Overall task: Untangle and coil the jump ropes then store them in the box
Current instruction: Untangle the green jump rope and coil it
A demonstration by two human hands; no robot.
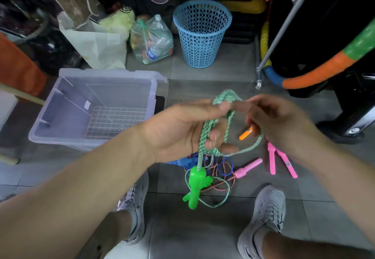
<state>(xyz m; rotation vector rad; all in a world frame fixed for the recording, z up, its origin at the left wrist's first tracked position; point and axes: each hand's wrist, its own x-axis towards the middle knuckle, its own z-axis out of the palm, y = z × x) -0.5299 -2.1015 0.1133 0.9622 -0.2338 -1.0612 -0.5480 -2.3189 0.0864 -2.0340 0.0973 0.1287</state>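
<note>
Your left hand (182, 129) curls its fingers round loops of the green-and-white braided jump rope (202, 147), while your right hand (280, 122) pinches its top bend. Its glossy green plastic handles (194, 185) dangle near you. The translucent, grid-floored box (60, 112) sits far left.

Basket (202, 33): blue, perforated, stood upright on the grey tiled floor (213, 70).
Plastic bag (151, 39): clear, knotted at the top, full of bottles, just left of the basket.
Paper bag (97, 43): white, left of the plastic bag, with a brownish cloth (71, 1) above it.
Padded hoop (316, 72): green, orange and blue, curved at the right behind a slanted metal pole (284, 27).
Sneakers (263, 218): grey, on the tiles.
</note>
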